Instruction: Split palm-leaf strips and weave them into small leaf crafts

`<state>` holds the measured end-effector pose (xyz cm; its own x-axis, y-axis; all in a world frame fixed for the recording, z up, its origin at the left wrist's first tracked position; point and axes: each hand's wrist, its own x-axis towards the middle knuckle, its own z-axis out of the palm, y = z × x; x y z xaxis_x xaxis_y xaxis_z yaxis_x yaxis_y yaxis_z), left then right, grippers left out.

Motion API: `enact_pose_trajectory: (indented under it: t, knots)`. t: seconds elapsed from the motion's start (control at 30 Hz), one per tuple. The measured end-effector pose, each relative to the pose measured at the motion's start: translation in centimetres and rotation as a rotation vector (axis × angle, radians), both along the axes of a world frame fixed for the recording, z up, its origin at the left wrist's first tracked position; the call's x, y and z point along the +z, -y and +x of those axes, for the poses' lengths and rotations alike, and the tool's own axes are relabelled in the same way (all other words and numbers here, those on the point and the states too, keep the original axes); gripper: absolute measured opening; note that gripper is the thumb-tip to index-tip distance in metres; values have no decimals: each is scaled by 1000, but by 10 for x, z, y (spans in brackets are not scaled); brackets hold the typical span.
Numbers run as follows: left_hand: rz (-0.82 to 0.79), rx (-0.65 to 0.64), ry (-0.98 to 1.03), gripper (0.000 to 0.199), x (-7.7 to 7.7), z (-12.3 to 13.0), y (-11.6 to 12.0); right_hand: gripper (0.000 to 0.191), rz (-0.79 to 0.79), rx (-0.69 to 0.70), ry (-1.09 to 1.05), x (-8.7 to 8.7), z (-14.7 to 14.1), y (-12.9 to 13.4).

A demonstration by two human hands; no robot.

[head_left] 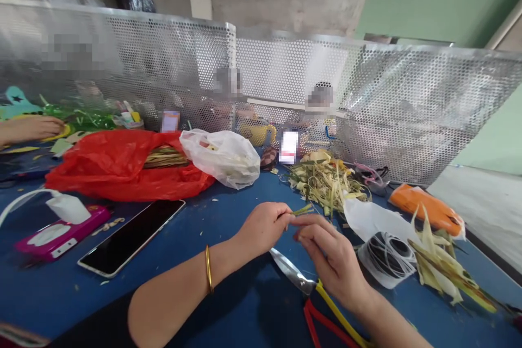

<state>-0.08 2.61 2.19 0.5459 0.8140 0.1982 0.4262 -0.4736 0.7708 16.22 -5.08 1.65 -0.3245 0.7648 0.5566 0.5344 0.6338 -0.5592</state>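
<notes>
My left hand, with a gold bangle on its wrist, is closed on a small bundle of green plant strips above the blue table. Right beside it, my right hand has its fingers bent close to the left fingertips; whether anything is between them is too small to tell. Scissors with red and yellow handles lie partly under my right hand and forearm. Farther back sits a pile of cut green and yellow husk strips. A spool of clear line stands to the right of my right hand.
A red bag, a white plastic bag, a black phone and a magenta power strip lie left. Dried husks and an orange packet lie right. Another person's hand is far left. A perforated metal screen stands behind.
</notes>
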Motion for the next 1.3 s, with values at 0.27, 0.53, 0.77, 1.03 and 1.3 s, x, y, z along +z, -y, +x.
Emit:
enact_pose_trajectory:
  t: [0.27,0.53,0.77,1.03,1.3]
  knots:
    - [246,-12,-214,29,-8,4,4,22,-54,56,119,0,-8,3]
    - [501,-457,-368,22,-2,0,7,24,-585,-3,-752,10,16,-13]
    - [217,-155,93,23,10,-3,3,23,-814,18,-1232,-3,5,-21]
    - [259,67,-24,15,-5,-1,1,22,-182,-129,-317,-14,-14,-1]
    - [552,-194,-384,22,-11,1,8,27,-281,-65,-304,8,2,-2]
